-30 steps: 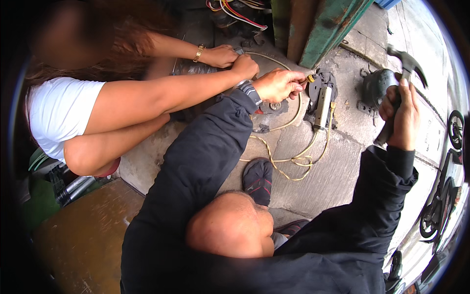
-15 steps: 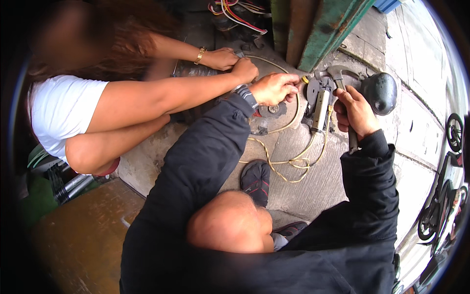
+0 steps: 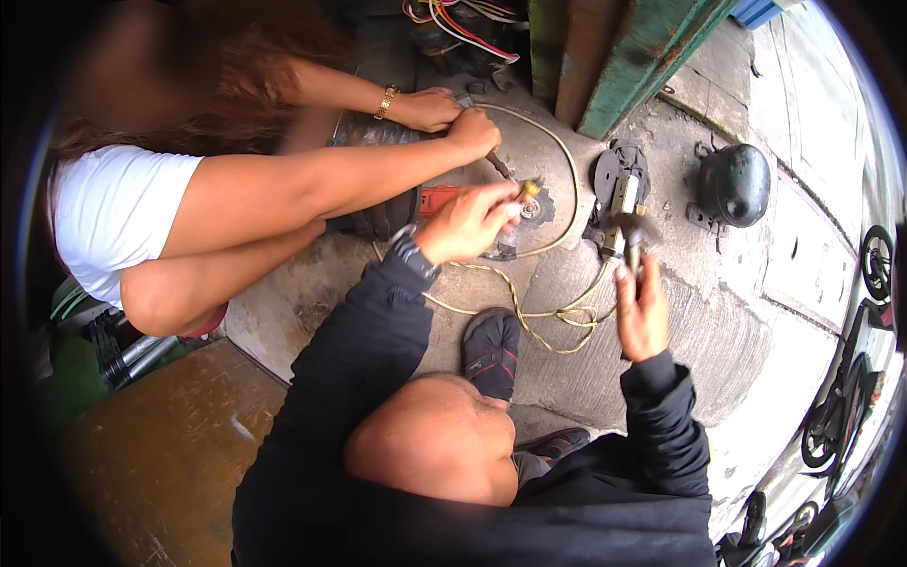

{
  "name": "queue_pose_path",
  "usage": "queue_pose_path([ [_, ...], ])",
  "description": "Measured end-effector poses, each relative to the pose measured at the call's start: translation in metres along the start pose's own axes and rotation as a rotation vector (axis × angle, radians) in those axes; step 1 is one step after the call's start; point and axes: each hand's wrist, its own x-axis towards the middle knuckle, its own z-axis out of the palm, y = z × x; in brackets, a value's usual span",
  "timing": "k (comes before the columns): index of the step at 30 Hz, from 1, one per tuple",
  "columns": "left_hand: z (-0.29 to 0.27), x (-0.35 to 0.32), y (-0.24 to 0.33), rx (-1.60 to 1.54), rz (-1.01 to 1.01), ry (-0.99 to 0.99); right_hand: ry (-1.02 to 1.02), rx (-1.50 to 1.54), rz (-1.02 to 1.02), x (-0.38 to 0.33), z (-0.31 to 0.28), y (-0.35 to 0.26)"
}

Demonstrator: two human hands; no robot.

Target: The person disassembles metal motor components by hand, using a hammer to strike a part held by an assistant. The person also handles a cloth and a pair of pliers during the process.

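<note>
My left hand [image 3: 470, 225] is closed round a short piece with a yellow end [image 3: 531, 189]; motion blur hides its kind. That yellow end is over a round metal part [image 3: 532, 210] on the concrete. My right hand [image 3: 642, 310] grips a claw hammer [image 3: 634, 248], its blurred head just in front of a white power strip [image 3: 624, 200]. Beside my left hand lies an orange tool body [image 3: 437, 198], partly covered. Another person's two hands [image 3: 472, 132] rest together at the far side, with a dark bar [image 3: 501, 167] reaching from them toward the round part.
Black discs [image 3: 607, 175] lie by the power strip. A yellowish cord [image 3: 529, 326] loops across the ground near my shoe [image 3: 491, 354]. A black domed compressor [image 3: 735, 186] stands at right. Behind are a green metal post [image 3: 652, 66] and bundled wires [image 3: 463, 28].
My left hand has moved left and nearer with the yellow-ended piece, away from the black discs. My right hand has brought the hammer left and nearer. The other person's arms have barely shifted.
</note>
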Motion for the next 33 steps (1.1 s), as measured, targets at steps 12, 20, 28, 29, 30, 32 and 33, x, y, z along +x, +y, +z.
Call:
queue_pose_path([
  [12, 0.072, -0.153, -0.112, 0.691, -0.235, 0.211, -0.244, -0.300, -0.213, -0.096, 0.084, 0.079],
  [20, 0.024, -0.049, -0.071, 1.021, 0.235, 0.496, -0.284, -0.304, -0.216, -0.100, 0.092, 0.091],
  [28, -0.008, -0.006, -0.073, 1.120, 0.140, 0.205, -0.263, -0.352, -0.296, -0.098, 0.087, 0.101],
  [29, -0.011, -0.006, -0.070, 1.088, 0.125, 0.185, -0.265, -0.353, -0.300, -0.096, 0.084, 0.099],
  [30, -0.014, -0.006, -0.068, 1.057, 0.111, 0.164, -0.267, -0.354, -0.305, -0.093, 0.082, 0.098],
  [32, -0.021, -0.012, -0.070, 0.979, 0.116, 0.124, -0.281, -0.341, -0.297, -0.094, 0.080, 0.096],
  [33, -0.024, -0.016, -0.071, 0.933, 0.141, 0.107, -0.288, -0.331, -0.285, -0.094, 0.080, 0.095],
])
